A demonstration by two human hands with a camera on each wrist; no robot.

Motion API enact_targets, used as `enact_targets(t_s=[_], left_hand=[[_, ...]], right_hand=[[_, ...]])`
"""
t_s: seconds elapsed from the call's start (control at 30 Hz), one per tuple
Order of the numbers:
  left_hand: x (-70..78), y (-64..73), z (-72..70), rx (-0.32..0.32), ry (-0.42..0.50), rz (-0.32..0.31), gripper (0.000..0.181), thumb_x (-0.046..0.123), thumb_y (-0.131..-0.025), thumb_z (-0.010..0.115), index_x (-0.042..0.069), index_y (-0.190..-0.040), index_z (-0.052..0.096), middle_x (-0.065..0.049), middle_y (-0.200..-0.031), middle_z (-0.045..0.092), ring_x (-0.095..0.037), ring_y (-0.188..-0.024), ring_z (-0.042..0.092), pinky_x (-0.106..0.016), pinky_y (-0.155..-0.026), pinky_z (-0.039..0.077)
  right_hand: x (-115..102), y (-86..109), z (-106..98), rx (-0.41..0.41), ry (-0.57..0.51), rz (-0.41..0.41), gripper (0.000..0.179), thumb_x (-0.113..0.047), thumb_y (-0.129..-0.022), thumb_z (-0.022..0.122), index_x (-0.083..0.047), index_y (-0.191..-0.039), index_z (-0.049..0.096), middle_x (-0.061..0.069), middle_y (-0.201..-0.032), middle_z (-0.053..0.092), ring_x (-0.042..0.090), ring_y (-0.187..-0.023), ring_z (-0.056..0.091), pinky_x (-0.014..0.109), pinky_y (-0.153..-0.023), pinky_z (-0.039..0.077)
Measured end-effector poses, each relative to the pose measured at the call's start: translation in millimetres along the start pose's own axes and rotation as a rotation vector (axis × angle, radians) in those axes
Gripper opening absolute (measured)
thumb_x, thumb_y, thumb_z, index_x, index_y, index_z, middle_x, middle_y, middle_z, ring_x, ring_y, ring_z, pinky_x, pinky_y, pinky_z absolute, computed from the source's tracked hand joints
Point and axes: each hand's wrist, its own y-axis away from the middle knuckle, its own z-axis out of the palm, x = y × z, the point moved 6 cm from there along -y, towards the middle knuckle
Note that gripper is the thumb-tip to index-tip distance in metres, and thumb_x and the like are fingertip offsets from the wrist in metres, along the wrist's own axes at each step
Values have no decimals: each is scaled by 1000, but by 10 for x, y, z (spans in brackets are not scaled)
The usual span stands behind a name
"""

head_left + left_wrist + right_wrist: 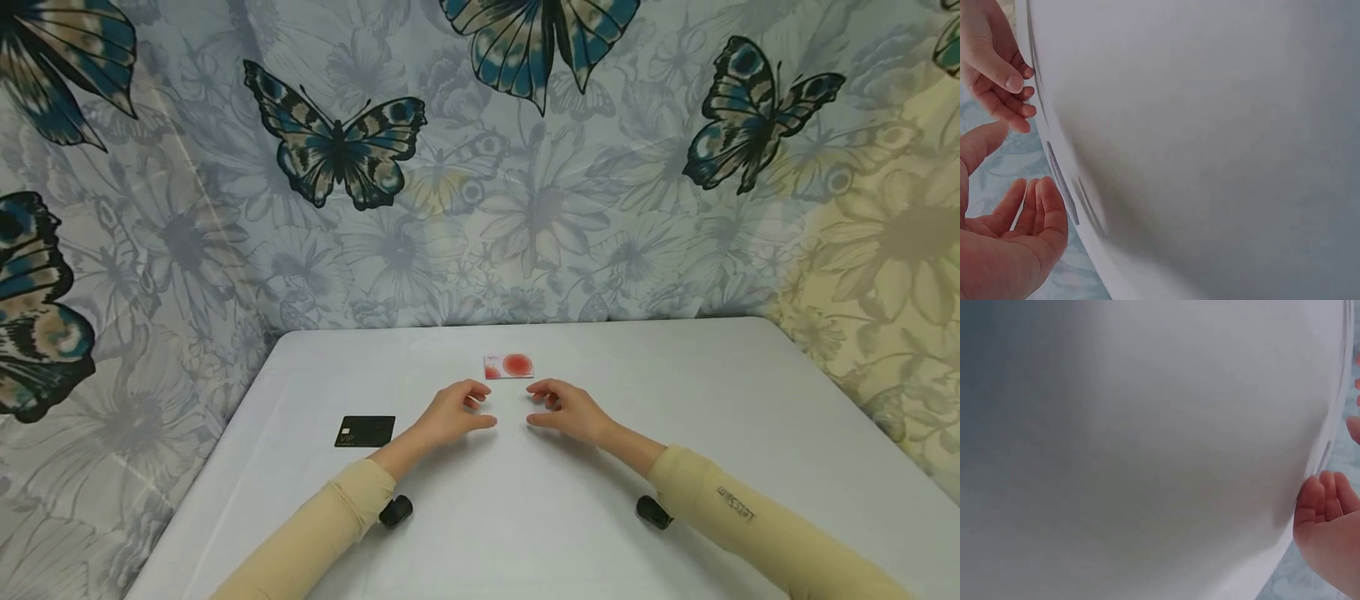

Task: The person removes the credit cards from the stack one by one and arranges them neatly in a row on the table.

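Note:
Both hands hover over the white table (510,517), facing each other with a gap between them. Nothing is held in the left hand (456,412); its thumb and loosely bent fingers stand apart. The right hand (568,412) mirrors it, also empty, its fingers (1311,497) softly curved in the right wrist view. Just beyond the fingertips lies a small white card with red round shapes (517,365). A black card marked VIP (366,431), with a chip at its left side, lies flat left of the left hand, its lower right corner close to that wrist.
A fabric backdrop with butterflies and flowers (540,225) rises behind the table's far edge. Below each forearm a small black device shows, one at the left wrist (396,511) and one at the right (654,512). Both arms wear pale yellow sleeves (750,508).

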Motion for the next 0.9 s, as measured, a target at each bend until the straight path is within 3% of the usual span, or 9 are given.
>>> enact_targets(t_s=[0.2,0.7,0.9], left_hand=[[-76,-146,6,29,-11,-21,45,17,-82,79,1,-120,61,-11,-111,65,-23,-99,60,-35,-87,49],[-174,-386,-40,91,15,-105,42,15,-81,79,2,-118,63,-13,-111,63,-24,-98,60,-35,-86,49],[-208,-509,-49,103,7,-111,44,15,-81,79,1,-118,62,-11,-109,63,-24,-97,59,-35,-85,49]], right_hand=[[54,-135,-5,3,24,47,47,-18,-83,79,-2,-124,62,8,-106,62,22,-91,50,29,-72,45],[108,-395,-110,56,91,26,48,-16,-82,78,3,-123,60,13,-104,63,25,-91,52,34,-78,44],[154,-498,-140,76,105,26,49,-14,-82,78,4,-123,60,15,-105,63,28,-92,53,37,-81,44]])
